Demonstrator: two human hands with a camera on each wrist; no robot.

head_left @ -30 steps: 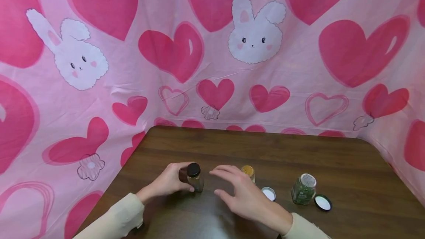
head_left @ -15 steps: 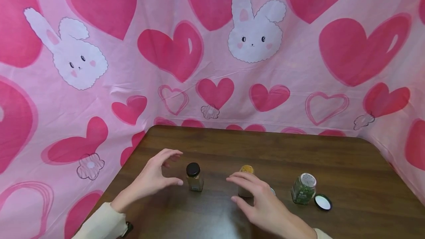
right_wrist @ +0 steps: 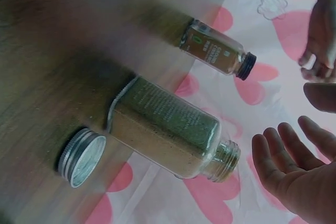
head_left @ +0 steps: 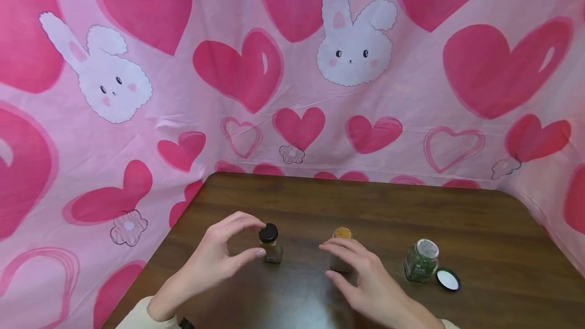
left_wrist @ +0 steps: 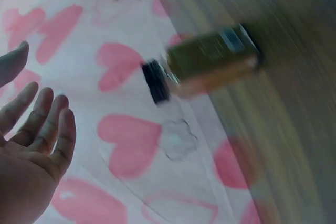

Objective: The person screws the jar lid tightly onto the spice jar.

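A square glass spice jar with a black cap [head_left: 272, 252] stands upright on the table. My left hand [head_left: 221, 250] is just left of it, thumb and fingers spread apart in a curve with nothing between them. To the right is an uncapped spice jar [head_left: 342, 233] of yellow-brown powder, its lower part partly hidden by my right hand [head_left: 365, 273]. That hand hovers at its near side, fingers loosely bent and holding nothing. Beside this jar, the right wrist view shows a loose metal lid [right_wrist: 84, 156]; the hand hides it in the head view.
Farther right stands a jar of green dried herbs [head_left: 421, 263], its top a white perforated disc. A dark-rimmed lid with a white inside [head_left: 448, 279] lies next to it. The brown wooden table [head_left: 365, 202] meets a pink heart-patterned cloth [head_left: 301, 90] at the back and left.
My left hand let go of the black-capped jar, drew back left, then came closer to it again. My right hand moved right to the uncapped jar, covering its lid in the head view.
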